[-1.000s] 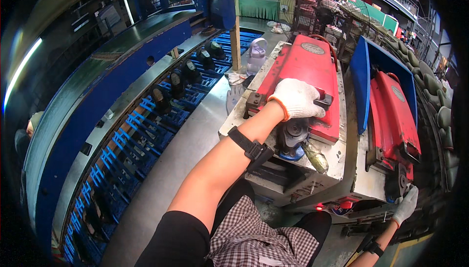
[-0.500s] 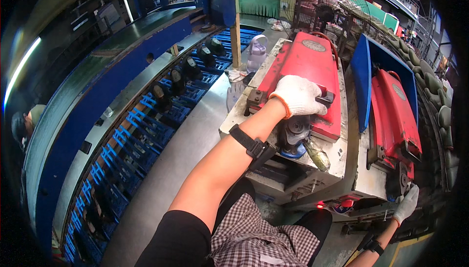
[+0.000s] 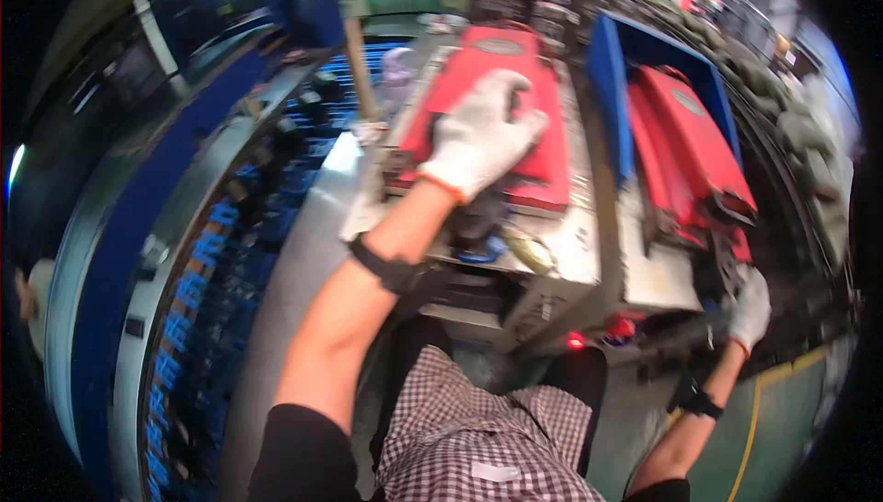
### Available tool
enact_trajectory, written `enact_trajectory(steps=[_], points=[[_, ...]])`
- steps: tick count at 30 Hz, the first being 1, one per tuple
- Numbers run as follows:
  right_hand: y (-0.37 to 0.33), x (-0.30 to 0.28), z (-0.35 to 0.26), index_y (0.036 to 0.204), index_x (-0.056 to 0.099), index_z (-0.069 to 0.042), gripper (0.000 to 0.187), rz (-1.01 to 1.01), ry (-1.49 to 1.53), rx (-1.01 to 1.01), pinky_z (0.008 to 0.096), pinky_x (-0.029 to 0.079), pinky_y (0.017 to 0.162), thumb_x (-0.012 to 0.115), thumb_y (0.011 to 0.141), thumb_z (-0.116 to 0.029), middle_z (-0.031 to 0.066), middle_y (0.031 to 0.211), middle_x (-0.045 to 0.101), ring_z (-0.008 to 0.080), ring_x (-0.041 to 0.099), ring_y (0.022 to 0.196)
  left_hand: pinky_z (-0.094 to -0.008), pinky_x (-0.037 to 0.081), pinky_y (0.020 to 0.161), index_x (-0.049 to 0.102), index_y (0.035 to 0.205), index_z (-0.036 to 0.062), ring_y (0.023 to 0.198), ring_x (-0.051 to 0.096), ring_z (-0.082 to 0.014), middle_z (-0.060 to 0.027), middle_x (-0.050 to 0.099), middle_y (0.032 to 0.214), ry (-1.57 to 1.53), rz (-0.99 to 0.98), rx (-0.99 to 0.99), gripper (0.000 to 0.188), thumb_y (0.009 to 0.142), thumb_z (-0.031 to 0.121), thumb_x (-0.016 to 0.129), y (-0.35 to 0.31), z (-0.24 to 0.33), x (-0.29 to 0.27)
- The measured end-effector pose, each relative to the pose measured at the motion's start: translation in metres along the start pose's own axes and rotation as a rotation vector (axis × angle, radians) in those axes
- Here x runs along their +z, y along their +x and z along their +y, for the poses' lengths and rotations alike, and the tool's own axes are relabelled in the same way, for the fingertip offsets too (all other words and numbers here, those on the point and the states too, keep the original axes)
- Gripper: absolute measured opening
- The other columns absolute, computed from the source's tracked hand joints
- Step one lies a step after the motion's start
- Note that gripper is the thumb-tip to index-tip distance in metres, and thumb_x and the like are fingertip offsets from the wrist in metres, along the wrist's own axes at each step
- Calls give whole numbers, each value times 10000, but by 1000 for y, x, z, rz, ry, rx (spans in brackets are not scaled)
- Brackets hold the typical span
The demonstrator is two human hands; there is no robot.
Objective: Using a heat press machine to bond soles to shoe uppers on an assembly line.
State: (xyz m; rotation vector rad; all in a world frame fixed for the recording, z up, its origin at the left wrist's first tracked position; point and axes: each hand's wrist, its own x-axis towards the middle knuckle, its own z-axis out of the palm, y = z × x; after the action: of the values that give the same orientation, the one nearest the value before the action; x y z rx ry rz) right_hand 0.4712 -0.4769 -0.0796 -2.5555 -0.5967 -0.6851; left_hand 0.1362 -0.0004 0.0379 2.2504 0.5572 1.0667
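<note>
My left hand (image 3: 487,134), in a white knit glove with an orange cuff, is over the lower part of a red machine cover (image 3: 543,70). Its thumb and fingers are apart, with a dark gap between them; whether it touches the cover's handle is unclear. Below that hand, a dark rounded piece (image 3: 480,217) sits at the machine's front, partly covered by my wrist. At the second red machine cover (image 3: 694,130), my gloved right hand (image 3: 751,304) has its fingers closed at the lower end of a dark grey piece (image 3: 727,268), whose kind is blurred.
A blue panel housing (image 3: 607,88) surrounds the second machine's back. To the left runs a blue slatted conveyor (image 3: 198,290) beside a metal ledge (image 3: 267,318). A yellowish bundle (image 3: 531,252) lies on the first machine's front. Rounded grey-green pieces (image 3: 814,166) line the rack at right.
The view has swung right, blurring the picture. My left hand has opened from around the black handle on the first cover. My right hand has risen closer to the second machine's front.
</note>
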Motion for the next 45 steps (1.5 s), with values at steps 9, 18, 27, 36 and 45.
enact_trajectory(steps=[9, 18, 27, 36, 45], points=[[-90, -51, -129, 1387, 658, -142, 413, 74, 99, 109, 428, 572, 907, 594, 1047, -369, 197, 1195, 734, 366, 724, 1073, -458, 466, 1126, 593, 1398, 60, 1338, 566, -394, -255, 578, 1440, 28, -289, 673, 545, 915, 289, 701, -8, 94, 136], [-50, -78, -139, 1244, 733, -94, 280, -61, 373, -110, 417, 570, 887, 646, 1009, -217, 185, 1169, 737, 358, 730, 1019, -462, 463, 1077, 576, 1336, 21, 1291, 548, -406, -215, 583, 1364, 342, -314, 869, 606, 814, 278, 745, -8, 118, 203], [153, 49, -148, 1626, 384, -101, 955, -547, -57, -303, 413, 402, 1181, 607, 897, -675, 317, 1550, 475, 437, 507, 1404, -468, 508, 1037, 651, 1303, 39, 1176, 639, -393, -236, 664, 1209, 142, 18, 849, 478, 891, 279, 679, 100, 176, 168], [191, 78, -145, 1570, 415, -25, 907, -685, 583, 115, 370, 462, 1078, 724, 874, -518, 179, 1414, 625, 273, 628, 1237, -450, 432, 1106, 543, 1385, -51, 1292, 551, -378, -285, 595, 1336, -151, 345, 1099, 552, 958, 292, 612, 139, 146, 136], [22, -58, -246, 1581, 367, 68, 720, -826, 1520, 87, 348, 495, 1100, 589, 995, -286, 191, 1466, 594, 226, 637, 1275, -440, 421, 1172, 198, 1652, -29, 1415, 519, -316, -250, 416, 1602, -913, -314, -277, 903, 998, 369, 676, -64, 53, -3]])
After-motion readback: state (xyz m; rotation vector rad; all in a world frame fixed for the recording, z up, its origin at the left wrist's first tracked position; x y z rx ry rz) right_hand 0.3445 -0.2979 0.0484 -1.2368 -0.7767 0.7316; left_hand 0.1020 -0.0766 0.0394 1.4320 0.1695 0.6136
